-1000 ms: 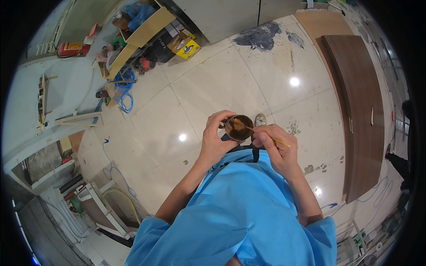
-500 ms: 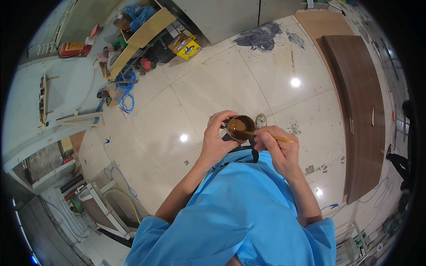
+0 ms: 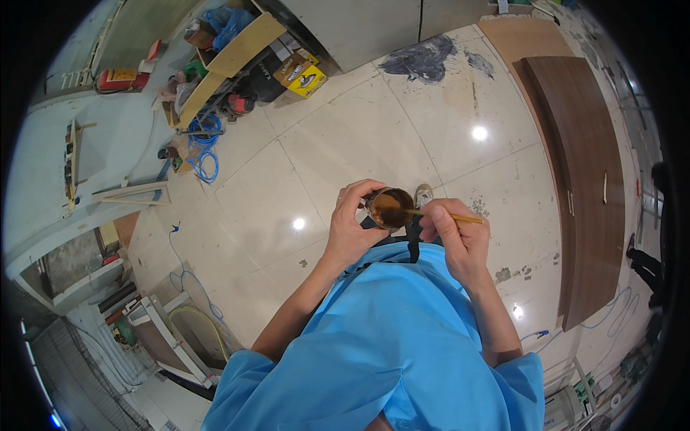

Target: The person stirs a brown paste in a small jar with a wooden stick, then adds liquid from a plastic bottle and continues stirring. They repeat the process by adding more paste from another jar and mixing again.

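Note:
In front of my waist, my left hand (image 3: 350, 224) is wrapped round the left side of a small can (image 3: 372, 203) that opens upward. Brown paint (image 3: 386, 202) shows inside it and is smeared on the inner wall. My right hand (image 3: 458, 235), closed, pinches the thin golden handle of a paintbrush (image 3: 471, 218). The handle slants leftward over the can's rim, and the dark brush end lies in the can against the paint. The bristle tips are hard to make out.
Brown wooden panels (image 3: 586, 187) lie along the right. A shelf unit with tools (image 3: 241, 44), a yellow box (image 3: 307, 80) and a coiled blue hose (image 3: 205, 161) stand at the far left. A thin blue hose (image 3: 190, 276) crosses the tiled floor. A shoe (image 3: 424, 194) shows beyond the can.
My right hand has shifted slightly right with the paintbrush, and its handle lies a little flatter. My left hand and the can stay almost in place.

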The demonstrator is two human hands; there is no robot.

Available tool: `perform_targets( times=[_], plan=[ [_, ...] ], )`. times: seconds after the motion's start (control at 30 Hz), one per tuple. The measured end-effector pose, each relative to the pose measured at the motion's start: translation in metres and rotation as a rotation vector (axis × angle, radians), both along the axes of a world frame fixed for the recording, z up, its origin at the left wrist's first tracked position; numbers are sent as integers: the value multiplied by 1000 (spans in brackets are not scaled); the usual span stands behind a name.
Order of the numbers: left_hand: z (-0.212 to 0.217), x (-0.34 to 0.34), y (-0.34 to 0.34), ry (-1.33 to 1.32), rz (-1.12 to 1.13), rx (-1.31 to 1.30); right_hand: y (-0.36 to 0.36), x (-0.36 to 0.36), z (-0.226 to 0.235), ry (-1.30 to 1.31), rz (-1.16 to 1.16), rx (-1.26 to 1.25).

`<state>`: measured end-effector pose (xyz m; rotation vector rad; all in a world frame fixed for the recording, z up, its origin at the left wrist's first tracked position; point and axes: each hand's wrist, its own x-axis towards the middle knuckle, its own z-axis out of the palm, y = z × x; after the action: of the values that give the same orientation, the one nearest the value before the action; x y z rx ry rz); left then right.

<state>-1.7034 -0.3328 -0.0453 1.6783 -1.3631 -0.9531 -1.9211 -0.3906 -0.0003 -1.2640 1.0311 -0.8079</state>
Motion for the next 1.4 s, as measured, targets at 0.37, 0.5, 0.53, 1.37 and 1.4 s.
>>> perform_targets(
  times=[0.37,0.5,0.53,1.37,1.4],
  plan=[
    [-3,3,2,-19,-12,-20,3,-2,-5,-31,-28,62],
    [-3,2,5,-14,-31,3,5,-1,-3,-108,11,84],
    [-3,1,4,-13,-35,2,5,1,-3,-116,17,88],
    [-4,-2,4,-25,-23,-10,3,-3,1,-59,42,80],
    [-3,-2,4,-25,-23,-17,3,-2,1,-96,-15,73]
  ],
)
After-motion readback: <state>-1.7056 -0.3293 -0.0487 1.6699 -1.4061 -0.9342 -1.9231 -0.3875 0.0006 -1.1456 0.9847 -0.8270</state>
